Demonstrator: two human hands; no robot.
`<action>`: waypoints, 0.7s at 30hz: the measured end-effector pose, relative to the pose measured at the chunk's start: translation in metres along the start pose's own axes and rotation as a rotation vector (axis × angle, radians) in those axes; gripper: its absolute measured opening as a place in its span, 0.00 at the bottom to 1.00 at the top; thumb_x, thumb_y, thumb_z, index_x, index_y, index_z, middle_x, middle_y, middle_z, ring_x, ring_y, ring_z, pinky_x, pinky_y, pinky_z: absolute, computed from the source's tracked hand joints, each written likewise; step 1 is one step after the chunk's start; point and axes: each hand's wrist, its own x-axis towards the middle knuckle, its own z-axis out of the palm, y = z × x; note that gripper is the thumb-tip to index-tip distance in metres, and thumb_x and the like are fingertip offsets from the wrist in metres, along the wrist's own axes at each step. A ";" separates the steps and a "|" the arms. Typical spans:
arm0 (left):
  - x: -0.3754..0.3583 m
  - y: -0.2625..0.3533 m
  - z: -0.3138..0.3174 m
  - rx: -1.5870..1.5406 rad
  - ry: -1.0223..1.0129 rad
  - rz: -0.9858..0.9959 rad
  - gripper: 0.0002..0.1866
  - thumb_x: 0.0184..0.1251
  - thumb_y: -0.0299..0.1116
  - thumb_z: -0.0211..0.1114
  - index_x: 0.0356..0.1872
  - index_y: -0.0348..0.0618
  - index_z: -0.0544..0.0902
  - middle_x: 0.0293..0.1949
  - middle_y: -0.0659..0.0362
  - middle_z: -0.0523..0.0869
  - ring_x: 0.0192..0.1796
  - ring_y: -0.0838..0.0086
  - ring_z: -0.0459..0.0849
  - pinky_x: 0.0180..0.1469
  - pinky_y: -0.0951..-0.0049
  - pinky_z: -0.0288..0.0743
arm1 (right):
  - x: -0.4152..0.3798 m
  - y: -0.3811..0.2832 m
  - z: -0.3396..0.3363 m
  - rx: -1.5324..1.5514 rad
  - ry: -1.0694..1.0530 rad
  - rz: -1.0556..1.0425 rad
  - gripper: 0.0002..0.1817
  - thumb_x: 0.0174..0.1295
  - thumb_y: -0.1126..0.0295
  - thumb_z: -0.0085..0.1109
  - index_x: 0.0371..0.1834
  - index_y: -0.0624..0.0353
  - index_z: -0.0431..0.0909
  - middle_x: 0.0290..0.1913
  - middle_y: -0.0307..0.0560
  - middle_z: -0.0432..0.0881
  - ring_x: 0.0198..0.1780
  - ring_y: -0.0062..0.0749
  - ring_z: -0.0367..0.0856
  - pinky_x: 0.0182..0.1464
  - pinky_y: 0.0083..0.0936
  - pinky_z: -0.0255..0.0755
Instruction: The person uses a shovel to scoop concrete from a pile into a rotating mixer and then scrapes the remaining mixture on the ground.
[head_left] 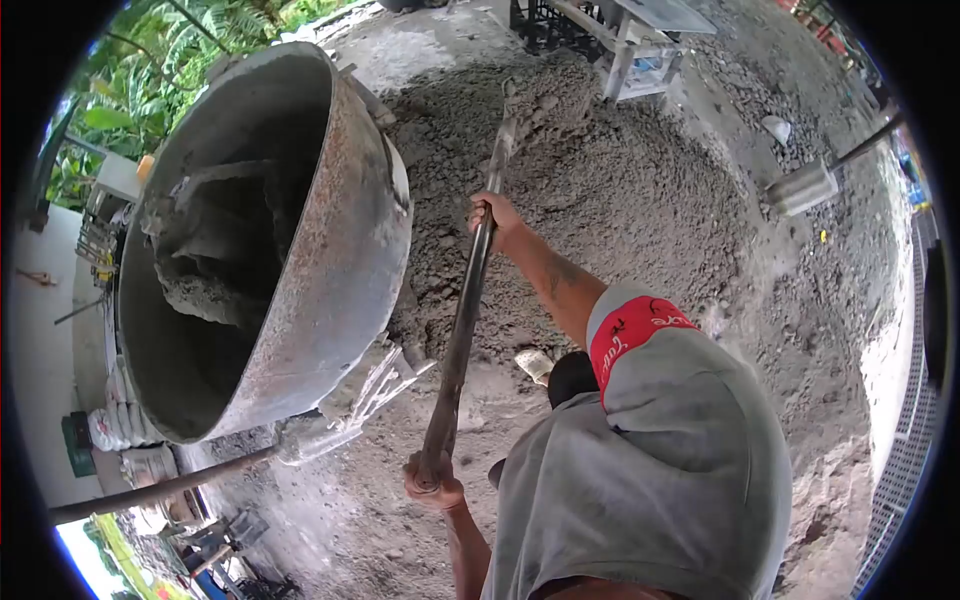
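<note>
Clearly, both hands (495,213) grip the pole (464,330), a gap parting it from the drum wall (340,270).

Left of the table (672,14) are green plants (108,118); to its right, a pale chunk (776,128) and 1 shovel (803,188); farther right, a perforated panel (905,440).

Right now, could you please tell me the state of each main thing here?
Pole: slanted, gripped.
Left hand: closed around its near end.
Right hand: closed around it, farther along.
Drum: tilted, open, rust-stained.
Grey mixture: lumpy, spread out.
</note>
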 end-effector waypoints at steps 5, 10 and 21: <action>0.049 0.055 0.109 0.165 -0.695 0.902 0.07 0.46 0.30 0.63 0.21 0.46 0.71 0.16 0.63 0.70 0.20 0.71 0.72 0.22 0.71 0.65 | -0.014 -0.107 -0.062 0.280 -0.224 -0.133 0.13 0.56 0.73 0.51 0.16 0.53 0.60 0.14 0.33 0.60 0.14 0.18 0.58 0.17 0.18 0.63; -0.006 0.006 0.074 0.106 -0.752 0.859 0.07 0.39 0.27 0.63 0.20 0.47 0.73 0.20 0.65 0.73 0.24 0.72 0.74 0.28 0.71 0.65 | -0.073 -0.078 -0.102 0.019 -0.063 -0.260 0.10 0.59 0.71 0.50 0.21 0.52 0.63 0.16 0.32 0.62 0.15 0.17 0.61 0.17 0.18 0.64; -0.175 -0.005 -0.168 0.252 -0.270 -0.155 0.08 0.48 0.26 0.62 0.15 0.43 0.73 0.15 0.64 0.68 0.22 0.75 0.66 0.27 0.74 0.62 | -0.138 0.193 -0.160 -0.431 0.137 0.296 0.09 0.55 0.70 0.60 0.25 0.58 0.69 0.20 0.41 0.68 0.21 0.29 0.71 0.27 0.28 0.69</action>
